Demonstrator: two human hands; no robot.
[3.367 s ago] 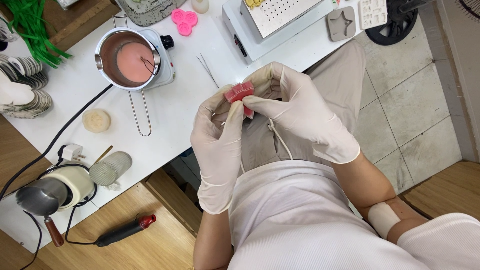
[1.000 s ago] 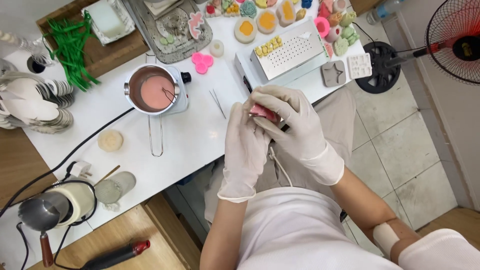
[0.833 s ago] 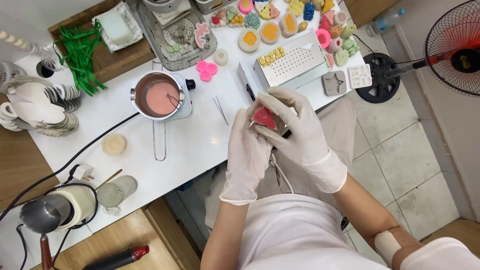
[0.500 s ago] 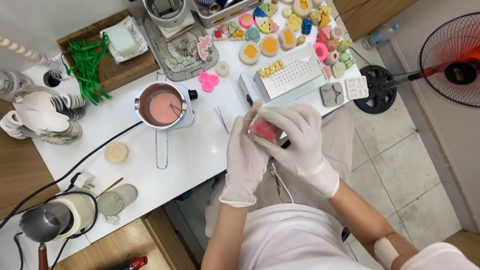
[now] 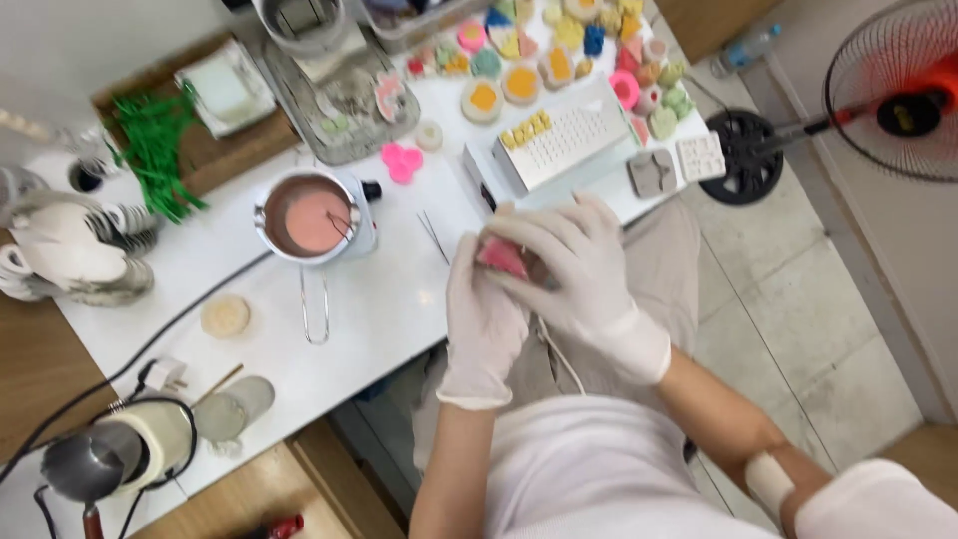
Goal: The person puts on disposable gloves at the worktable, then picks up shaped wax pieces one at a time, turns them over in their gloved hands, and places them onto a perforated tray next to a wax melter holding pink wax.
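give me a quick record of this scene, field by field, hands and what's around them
left hand: gloved left hand cups a small pink piece from below
right hand: gloved right hand closes over the pink piece from above
surface: white table
near the hands: small pot of pink liquid, thin metal tweezers, white keyed device
far edge: many small coloured moulded shapes
floor: standing fan to the person's right
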